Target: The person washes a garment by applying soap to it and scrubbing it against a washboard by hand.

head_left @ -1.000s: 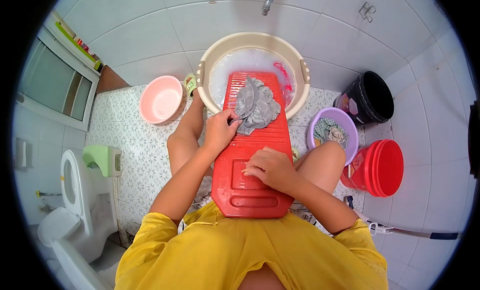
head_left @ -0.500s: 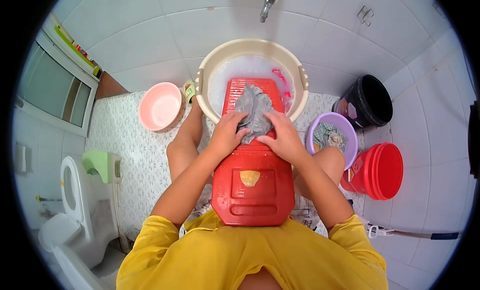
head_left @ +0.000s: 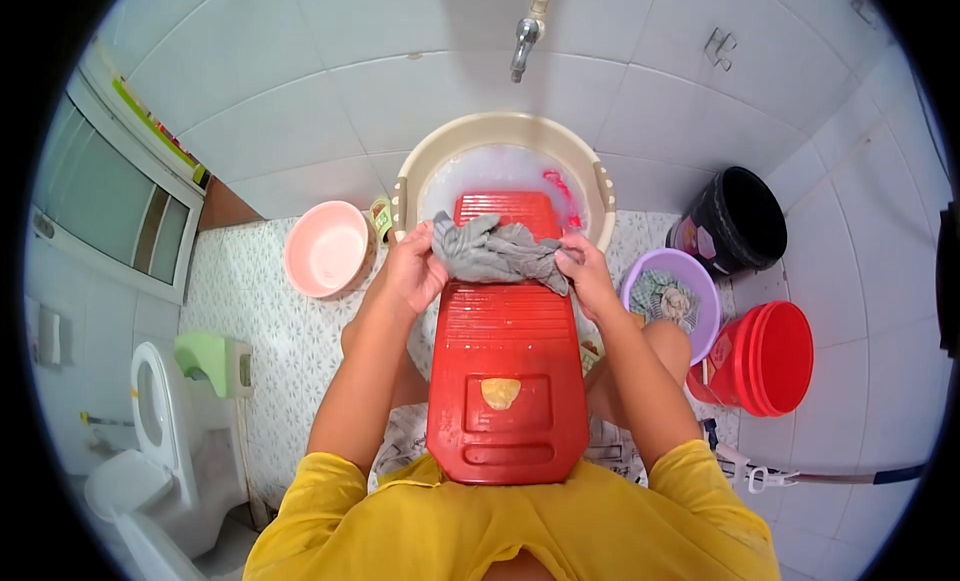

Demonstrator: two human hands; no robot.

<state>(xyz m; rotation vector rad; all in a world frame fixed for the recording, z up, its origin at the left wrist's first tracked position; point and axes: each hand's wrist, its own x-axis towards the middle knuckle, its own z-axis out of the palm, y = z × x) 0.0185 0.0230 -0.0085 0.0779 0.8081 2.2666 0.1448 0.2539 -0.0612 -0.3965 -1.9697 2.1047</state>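
A wet grey cloth (head_left: 495,251) is stretched sideways between my two hands, above the ridged upper part of a red washboard (head_left: 508,326). My left hand (head_left: 418,273) grips its left end, and my right hand (head_left: 588,271) pinches the right end. The washboard slopes from my lap into a large cream basin (head_left: 500,131) of cloudy, soapy water. A piece of yellowish soap (head_left: 500,393) rests in the board's lower recess. Something bright pink (head_left: 558,189) lies in the water at the basin's right side. What kind of garment the grey cloth is, I cannot tell.
Left of the basin stands a pink basin (head_left: 327,249). On the right are a purple basin (head_left: 700,281) with cloths, a black bucket (head_left: 740,221) and a red bucket (head_left: 770,359). A tap (head_left: 524,49) juts from the wall. A green stool (head_left: 212,361) and toilet (head_left: 165,421) stand at left.
Both hands have lifted the bunched grey cloth off the washboard and drawn it out sideways, moving apart. The camera view has tilted up slightly.
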